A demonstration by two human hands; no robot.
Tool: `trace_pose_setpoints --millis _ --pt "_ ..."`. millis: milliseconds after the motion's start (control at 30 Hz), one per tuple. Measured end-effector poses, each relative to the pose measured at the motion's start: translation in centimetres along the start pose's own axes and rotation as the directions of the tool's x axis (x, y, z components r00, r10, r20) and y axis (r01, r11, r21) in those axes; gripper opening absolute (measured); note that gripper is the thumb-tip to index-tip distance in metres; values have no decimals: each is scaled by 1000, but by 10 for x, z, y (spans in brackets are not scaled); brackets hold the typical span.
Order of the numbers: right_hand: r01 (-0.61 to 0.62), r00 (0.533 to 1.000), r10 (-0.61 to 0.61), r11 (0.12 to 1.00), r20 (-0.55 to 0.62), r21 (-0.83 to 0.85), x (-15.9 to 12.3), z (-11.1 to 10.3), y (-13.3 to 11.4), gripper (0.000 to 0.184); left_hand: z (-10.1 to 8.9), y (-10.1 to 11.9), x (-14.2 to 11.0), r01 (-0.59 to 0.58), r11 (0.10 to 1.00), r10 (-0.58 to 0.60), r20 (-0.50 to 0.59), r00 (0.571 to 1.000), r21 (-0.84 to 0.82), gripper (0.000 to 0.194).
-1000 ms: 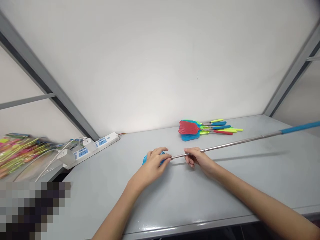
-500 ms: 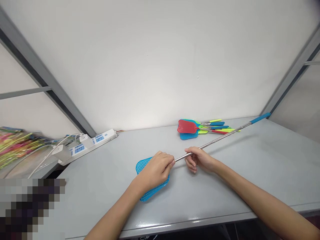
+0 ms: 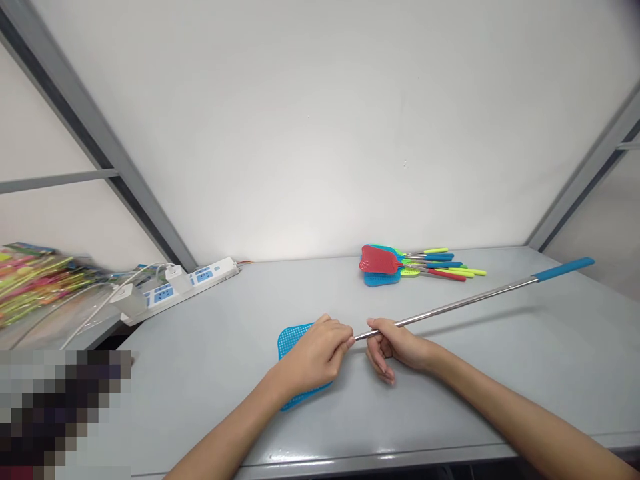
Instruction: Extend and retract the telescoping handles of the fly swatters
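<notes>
A blue fly swatter (image 3: 294,338) with a long silver telescopic rod is held slantwise above the grey table. My left hand (image 3: 320,348) is closed round its neck, covering much of the perforated head and the joint to the rod. Just to the right, my right hand (image 3: 395,347) holds the rod lightly between thumb and fingers, the lower fingers curled loosely. Beyond that hand the drawn-out rod runs up and right to a blue grip (image 3: 564,268), its shadow lying on the tabletop.
Several fly swatters with red, blue and green heads lie in a pile (image 3: 380,260) near the back wall. A white power strip (image 3: 193,288) with plugs and cables sits at the left edge. Colourful packaged items (image 3: 43,280) rest on a surface further left.
The grip end of the rod has swung lower and further right, so the rod lies at a flatter slant. Both hands keep hold, and the view has shifted slightly.
</notes>
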State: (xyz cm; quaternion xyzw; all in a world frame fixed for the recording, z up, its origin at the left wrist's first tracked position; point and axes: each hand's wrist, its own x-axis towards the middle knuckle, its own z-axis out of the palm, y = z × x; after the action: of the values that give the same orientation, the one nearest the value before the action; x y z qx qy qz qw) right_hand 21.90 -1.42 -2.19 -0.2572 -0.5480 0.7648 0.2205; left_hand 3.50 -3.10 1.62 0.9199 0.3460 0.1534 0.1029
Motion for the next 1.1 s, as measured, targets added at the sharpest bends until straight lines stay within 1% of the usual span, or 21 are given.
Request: trace_pose_setpoints --millis 200,567,667,733,867,1000,1100 --pt "9 1000 -9 999 -4 -36 1 1 5 62 1 3 2 -42 998 44 -43 998 44 23" --pt "5 1000 -6 1000 28 31 2 6 6 63 10 6 3 -83 986 102 -126 987 145 21" --pt "1 999 -4 998 46 62 1 6 8 62 13 6 4 -88 981 112 -136 984 173 21" --pt "7 999 -10 999 48 53 0 6 8 62 15 6 4 -84 980 110 -138 984 182 21" --pt "39 999 -40 999 15 21 1 7 6 62 17 4 5 -73 978 99 -130 987 194 22" --pt "98 992 -98 995 -73 -11 6 6 6 60 16 2 7 -59 978 80 -99 992 201 24" --pt "133 982 -132 991 -137 -6 9 4 6 56 10 2 8 -27 984 42 -85 995 174 26"
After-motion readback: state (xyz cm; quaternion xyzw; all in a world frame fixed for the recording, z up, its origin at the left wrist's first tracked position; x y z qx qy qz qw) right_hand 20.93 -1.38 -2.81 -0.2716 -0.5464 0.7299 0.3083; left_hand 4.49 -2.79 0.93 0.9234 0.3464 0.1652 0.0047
